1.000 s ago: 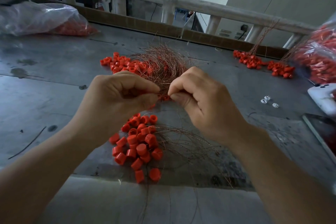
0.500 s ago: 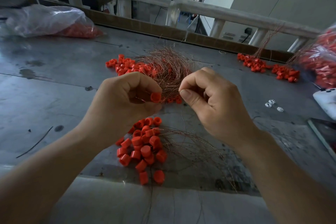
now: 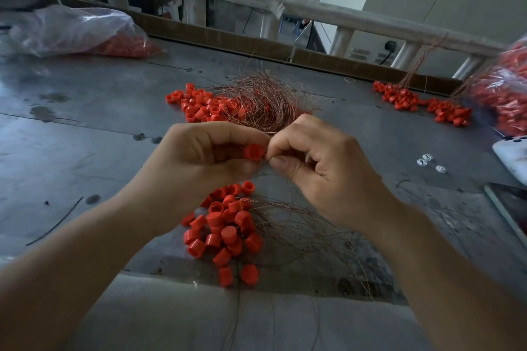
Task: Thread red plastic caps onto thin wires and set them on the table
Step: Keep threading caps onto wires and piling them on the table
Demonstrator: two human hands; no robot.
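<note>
A small red cap (image 3: pixel 253 152) is held just above the tabletop (image 3: pixel 85 157), at the middle of the view. It is pinched between the thumb and curled fingers of the left hand (image 3: pixel 199 159). The cap is a short, stubby cylinder of bright orange-red plastic, and its hollow open end is turned up toward the camera.

The thumb and forefinger of the right hand (image 3: pixel 322 171) are pressed together at the cap's 3 o'clock side. A thin wire (image 3: pixel 267 154) is pinched there, though it is barely made out. The other fingers of that hand are curled under.

At 6 o'clock from the hands, a heap of loose caps (image 3: pixel 228 232) is spread on the tabletop. Some are shown with a flat closed end and others with an open mouth. Fine coppery strands (image 3: pixel 308 225) are fanned out from the heap toward 4 o'clock.

At 12 o'clock a tangle of wires (image 3: pixel 265 100) is seen with many red caps mixed in. Another cluster of caps (image 3: pixel 422 102) is placed at 2 o'clock. Clear bags of caps are set at 10 o'clock (image 3: pixel 79 34) and at 3 o'clock (image 3: pixel 504 94).
</note>
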